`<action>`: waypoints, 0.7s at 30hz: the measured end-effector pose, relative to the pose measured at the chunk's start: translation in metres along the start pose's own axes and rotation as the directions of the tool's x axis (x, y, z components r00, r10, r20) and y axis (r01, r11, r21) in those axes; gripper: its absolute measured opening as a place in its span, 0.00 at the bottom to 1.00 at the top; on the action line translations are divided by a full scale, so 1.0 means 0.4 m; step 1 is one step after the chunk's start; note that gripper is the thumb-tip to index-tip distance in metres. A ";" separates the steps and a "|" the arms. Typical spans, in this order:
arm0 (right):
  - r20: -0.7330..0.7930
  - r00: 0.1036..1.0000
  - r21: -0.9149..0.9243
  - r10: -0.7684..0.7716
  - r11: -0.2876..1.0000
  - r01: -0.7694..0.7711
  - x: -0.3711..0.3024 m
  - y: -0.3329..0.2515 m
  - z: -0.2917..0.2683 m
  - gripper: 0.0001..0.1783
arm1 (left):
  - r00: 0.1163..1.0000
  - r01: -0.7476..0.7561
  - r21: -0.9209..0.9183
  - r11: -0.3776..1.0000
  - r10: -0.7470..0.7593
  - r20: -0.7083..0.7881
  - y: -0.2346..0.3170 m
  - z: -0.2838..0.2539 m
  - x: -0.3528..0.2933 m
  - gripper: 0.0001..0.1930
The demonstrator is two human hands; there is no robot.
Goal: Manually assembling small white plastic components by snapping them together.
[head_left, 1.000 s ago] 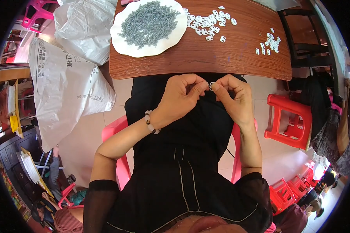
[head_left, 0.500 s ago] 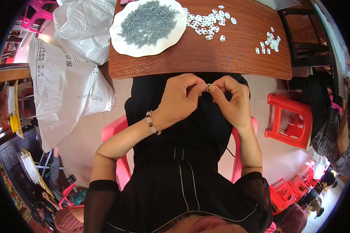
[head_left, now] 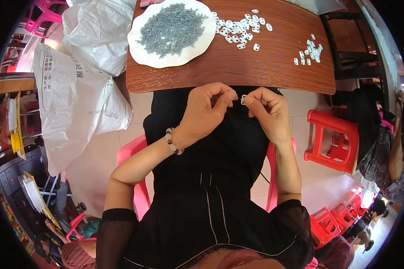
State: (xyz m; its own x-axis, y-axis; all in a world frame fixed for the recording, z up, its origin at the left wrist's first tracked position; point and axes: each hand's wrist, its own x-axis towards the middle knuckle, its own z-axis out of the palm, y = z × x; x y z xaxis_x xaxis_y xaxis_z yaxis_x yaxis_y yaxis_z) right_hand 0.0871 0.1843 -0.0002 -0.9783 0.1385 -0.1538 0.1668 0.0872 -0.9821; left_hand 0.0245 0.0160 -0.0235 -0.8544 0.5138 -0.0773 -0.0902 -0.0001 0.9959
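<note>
Just off the near edge of the table, above my lap, both hands work close together. My right hand pinches a small white plastic piece with holes between thumb and forefinger. My left hand, a beaded bracelet on its wrist, is closed in a pinch a short gap to the left; a tiny thing may show at its fingertips, too small to name. Beyond the left hand is a white scalloped plate heaped with small grey, spring-like pieces. Loose white two-holed pieces lie right of the plate.
A smaller group of white pieces lies at the right of the brown table. Large white sacks stand to the left. A red stool is on the right, near another person's dark clothing. I sit on a pink chair.
My hands have drawn slightly apart. The white piece, earlier between both hands' fingertips, now sits in my right fingertips only, with a gap to the left hand.
</note>
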 end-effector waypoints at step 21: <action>-0.489 0.833 -0.799 -0.259 0.516 -0.309 0.201 -0.029 -0.263 0.12 | 0.999 -0.012 -0.170 0.985 0.003 -0.052 0.007 -0.025 0.004 0.06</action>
State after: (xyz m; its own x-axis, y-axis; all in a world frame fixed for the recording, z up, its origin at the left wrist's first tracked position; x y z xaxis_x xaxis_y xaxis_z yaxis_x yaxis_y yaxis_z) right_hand 0.0193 0.2983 0.0103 -0.7980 0.5755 0.1791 0.4863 0.7903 -0.3727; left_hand 0.0177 0.0082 -0.0212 -0.8800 0.4688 -0.0766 -0.1658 -0.1520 0.9744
